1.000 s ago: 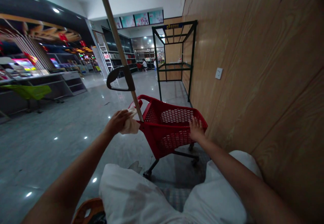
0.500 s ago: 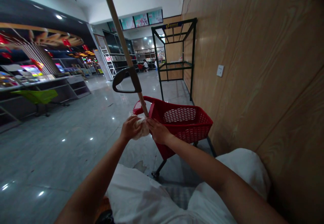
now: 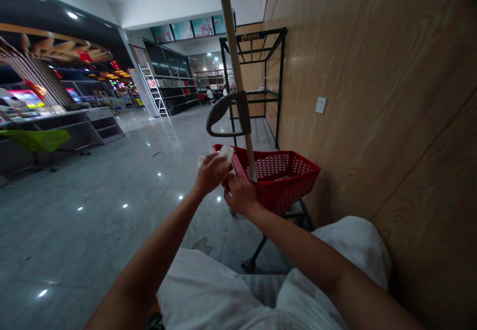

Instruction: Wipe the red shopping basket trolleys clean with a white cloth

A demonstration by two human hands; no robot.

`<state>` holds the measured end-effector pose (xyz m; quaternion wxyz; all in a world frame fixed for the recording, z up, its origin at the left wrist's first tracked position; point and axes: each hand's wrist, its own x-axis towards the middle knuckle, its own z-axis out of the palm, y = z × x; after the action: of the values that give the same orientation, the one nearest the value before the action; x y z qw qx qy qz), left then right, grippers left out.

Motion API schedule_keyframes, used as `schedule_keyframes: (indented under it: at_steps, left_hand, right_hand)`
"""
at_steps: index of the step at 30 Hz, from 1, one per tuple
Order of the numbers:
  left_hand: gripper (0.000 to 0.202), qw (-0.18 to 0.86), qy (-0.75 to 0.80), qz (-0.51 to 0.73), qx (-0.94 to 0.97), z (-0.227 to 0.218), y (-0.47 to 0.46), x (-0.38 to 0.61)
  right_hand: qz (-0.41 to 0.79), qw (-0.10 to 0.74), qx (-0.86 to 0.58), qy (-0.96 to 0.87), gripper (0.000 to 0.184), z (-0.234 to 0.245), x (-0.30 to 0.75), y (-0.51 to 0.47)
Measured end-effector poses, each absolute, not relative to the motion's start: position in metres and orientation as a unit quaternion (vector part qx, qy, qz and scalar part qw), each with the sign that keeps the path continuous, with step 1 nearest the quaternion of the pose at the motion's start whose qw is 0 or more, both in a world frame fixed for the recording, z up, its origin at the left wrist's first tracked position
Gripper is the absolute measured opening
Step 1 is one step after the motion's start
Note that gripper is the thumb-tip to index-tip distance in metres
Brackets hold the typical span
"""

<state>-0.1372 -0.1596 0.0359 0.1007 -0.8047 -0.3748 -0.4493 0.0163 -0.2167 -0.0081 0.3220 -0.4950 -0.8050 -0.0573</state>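
A red plastic shopping cart (image 3: pixel 286 191) with a perforated basket stands close in front of me. My left hand (image 3: pixel 210 173) is closed around a crumpled whitish cloth (image 3: pixel 225 155), held up at the near left end of the cart. Just beside it, my right hand (image 3: pixel 240 193) has its fingers curled on the cart's red handle end; part of the grip is hidden. A long wooden pole (image 3: pixel 234 46) rises from the cart, leaning slightly left. On the pole sits a dark grey loop handle (image 3: pixel 244 114), above both hands.
A wood-panelled wall (image 3: pixel 354 96) with a socket (image 3: pixel 321 105) runs along my right. Beyond the cart stands a dark metal frame rack (image 3: pixel 279 91). Left are a green cart (image 3: pixel 35 140) and a counter (image 3: pixel 100 128). Farther back are a ladder (image 3: pixel 158 96) and people near shelves.
The cart and pole have shifted right in view and turned, the pole now more upright. My left hand has moved up and right with the cloth. My right hand's fingers have curled in.
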Motion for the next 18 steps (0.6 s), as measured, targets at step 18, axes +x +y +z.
schedule_keyframes:
  at_steps: [18]
  left_hand:
    - [0.029, 0.091, -0.450, -0.240, -0.856, 0.032, -0.077, -0.089]
  right_hand:
    - [-0.042, 0.374, -0.436, -0.818, 0.036, -0.023, 0.097, -0.216]
